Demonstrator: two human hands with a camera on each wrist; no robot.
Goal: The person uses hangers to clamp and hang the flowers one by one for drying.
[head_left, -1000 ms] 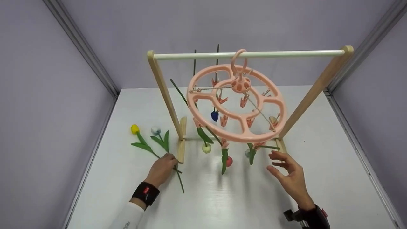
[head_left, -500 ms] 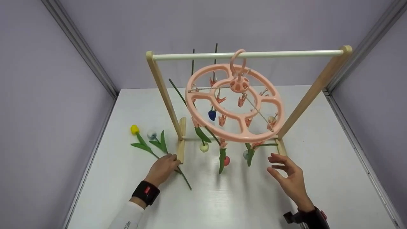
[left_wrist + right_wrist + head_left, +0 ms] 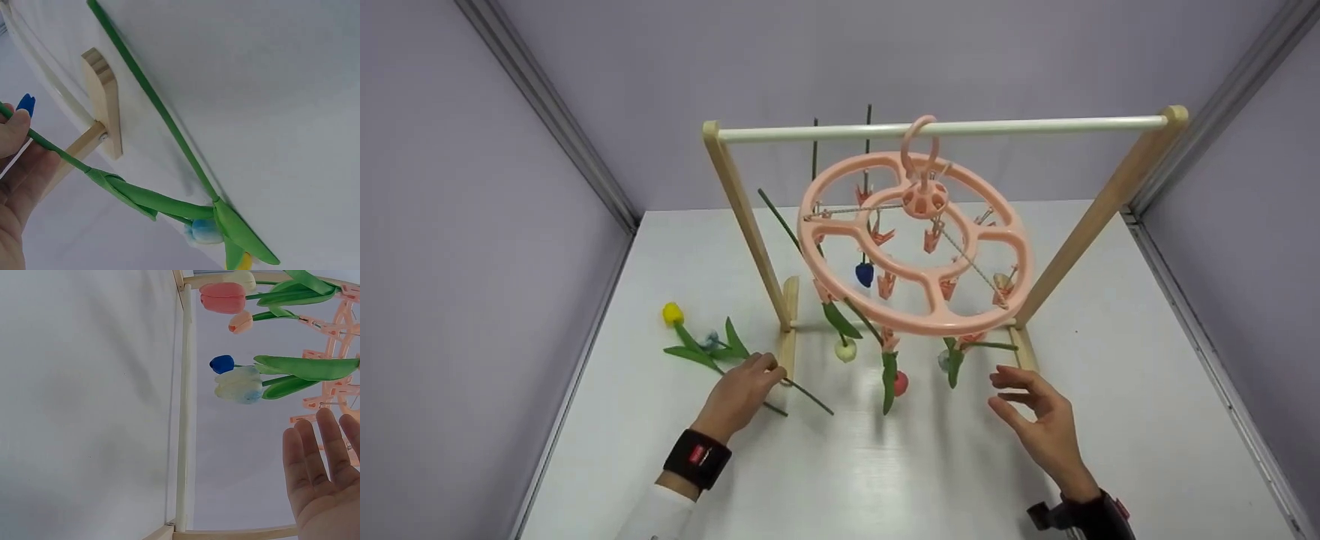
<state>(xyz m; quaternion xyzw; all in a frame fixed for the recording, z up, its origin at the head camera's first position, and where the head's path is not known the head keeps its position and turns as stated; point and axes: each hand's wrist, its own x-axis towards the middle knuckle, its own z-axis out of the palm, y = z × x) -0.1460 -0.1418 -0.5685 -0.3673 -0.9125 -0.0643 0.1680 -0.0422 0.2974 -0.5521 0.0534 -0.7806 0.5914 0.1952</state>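
My left hand (image 3: 739,394) pinches the green stem of a blue-and-white tulip (image 3: 207,231) between thumb and fingers. The stem's bare end points right, and its flower hangs close to a yellow tulip (image 3: 673,314) lying on the table. My right hand (image 3: 1039,427) is held in the air with fingers loosely extended, holding nothing. Close to it, a second blue-and-white tulip (image 3: 242,385) hangs head down from the round pink clip hanger (image 3: 915,324). Pink (image 3: 900,383), pale yellow (image 3: 846,350) and dark blue (image 3: 865,274) tulips also hang there.
A white bar (image 3: 1050,125) on wooden posts (image 3: 1099,214) carries the hanger by its hook. The rack's left foot (image 3: 787,352) stands just beyond my left hand. A peach tulip (image 3: 241,322) shows in the right wrist view. Pale walls (image 3: 660,60) enclose the white table (image 3: 900,480).
The stem in my left hand has swung so its bare end moved right and up, while its flower dropped down and left toward the yellow tulip. My right hand has barely moved.
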